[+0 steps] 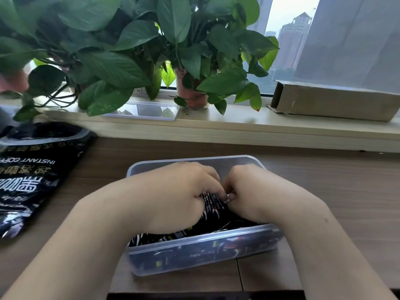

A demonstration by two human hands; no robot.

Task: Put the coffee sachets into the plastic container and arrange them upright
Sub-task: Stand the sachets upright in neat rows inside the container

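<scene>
Black, white-print coffee sachets point(211, 205) in clear plastic container point(203, 253); L hand point(173, 195) & R hand point(256, 191) tight round a bunch.

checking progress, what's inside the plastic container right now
Black coffee sachets are in the plastic container, showing along its near wall and between both hands. The left hand and right hand cover the middle, so whether those stand upright cannot be seen.

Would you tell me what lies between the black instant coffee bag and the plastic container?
Bare wooden table, seen in the head view; the person's left forearm crosses its nearer part.
</scene>
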